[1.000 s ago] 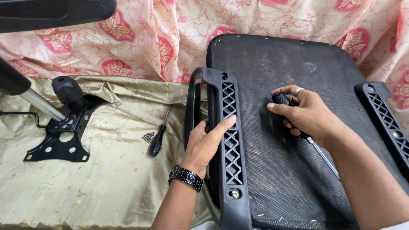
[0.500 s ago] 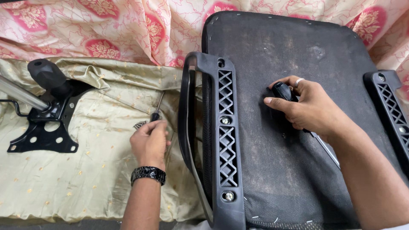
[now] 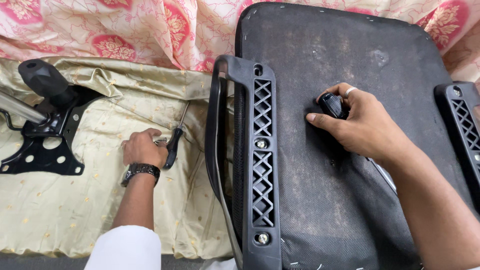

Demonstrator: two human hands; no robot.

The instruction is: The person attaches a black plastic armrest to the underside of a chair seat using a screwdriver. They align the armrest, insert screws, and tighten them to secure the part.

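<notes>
Black and rigid, the screwdriver (image 3: pixel 172 145) lies on the gold cloth (image 3: pixel 75 210) under my left hand (image 3: pixel 142 147), whose curled fingers touch small metal bits beside its grippy handle, while my right hand (image 3: pixel 362 125) clenches a hard knob (image 3: pixel 331 105) on the heavy upturned chair seat (image 3: pixel 340 50).

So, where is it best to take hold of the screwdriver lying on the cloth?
Probably the black handle of the screwdriver, from above and the left: it is the thick end, beside the left hand, while the thin shaft points away toward the pink cloth.
</notes>
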